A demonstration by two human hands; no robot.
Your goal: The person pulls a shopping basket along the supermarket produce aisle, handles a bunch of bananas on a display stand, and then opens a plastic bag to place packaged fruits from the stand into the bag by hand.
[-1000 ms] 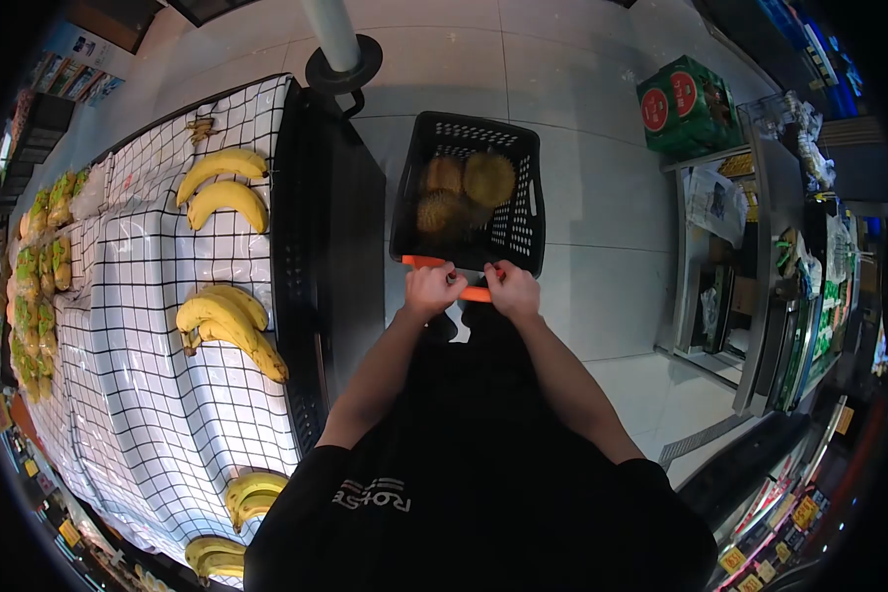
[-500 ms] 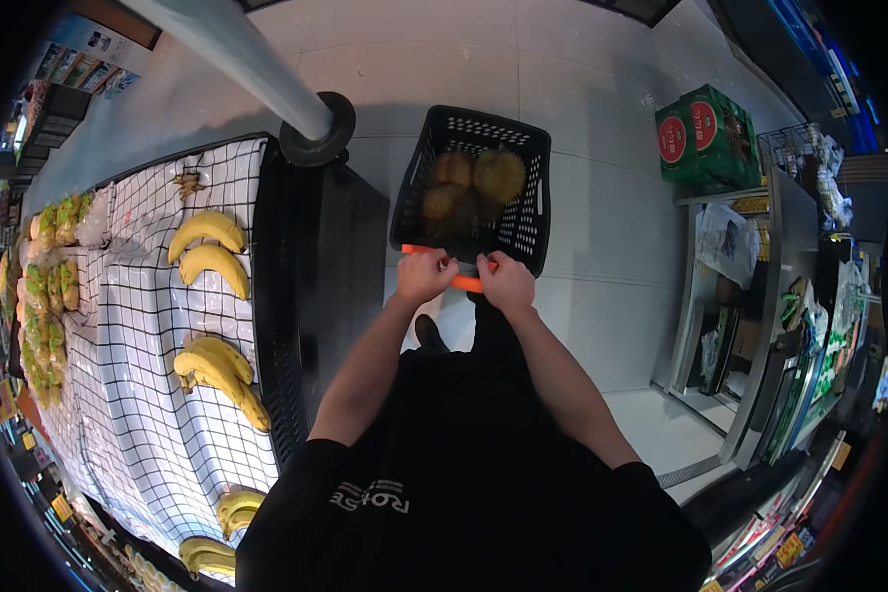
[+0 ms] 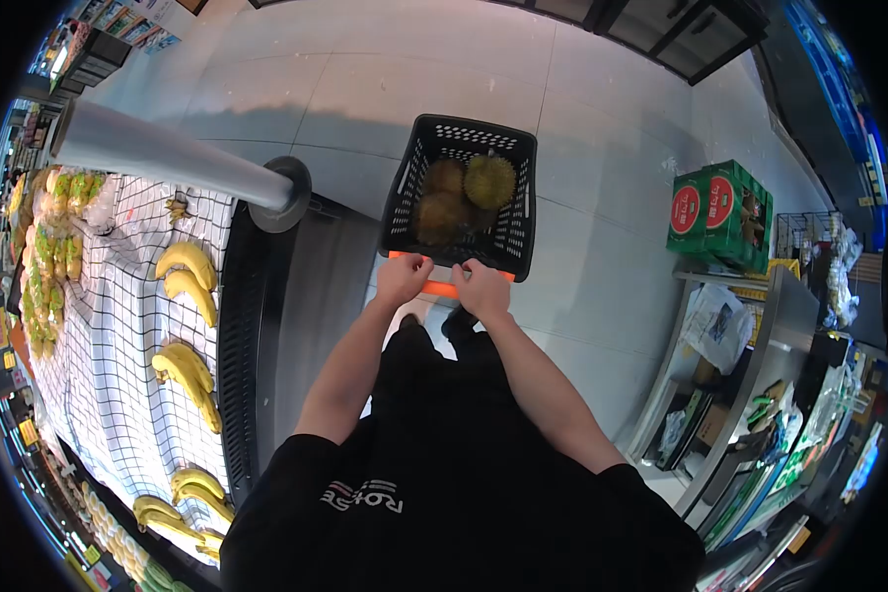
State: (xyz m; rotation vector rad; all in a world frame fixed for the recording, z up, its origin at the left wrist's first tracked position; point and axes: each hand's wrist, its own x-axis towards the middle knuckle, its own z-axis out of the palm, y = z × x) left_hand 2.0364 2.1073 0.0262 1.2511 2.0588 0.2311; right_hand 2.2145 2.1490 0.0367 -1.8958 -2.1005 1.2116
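Gripping the orange handle [image 3: 441, 289] — 2 hands [image 3: 403, 280] [image 3: 483, 293].

left hand [image 3: 403, 280] curled, right hand [image 3: 482, 290] curled

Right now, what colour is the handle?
The handle is orange; it shows best in the head view.

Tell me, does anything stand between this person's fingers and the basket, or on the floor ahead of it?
Nothing visible does: the left fingers and right fingers grip the orange handle of the black basket. The floor just beyond shows no obstacle; the gray post stands to the left.
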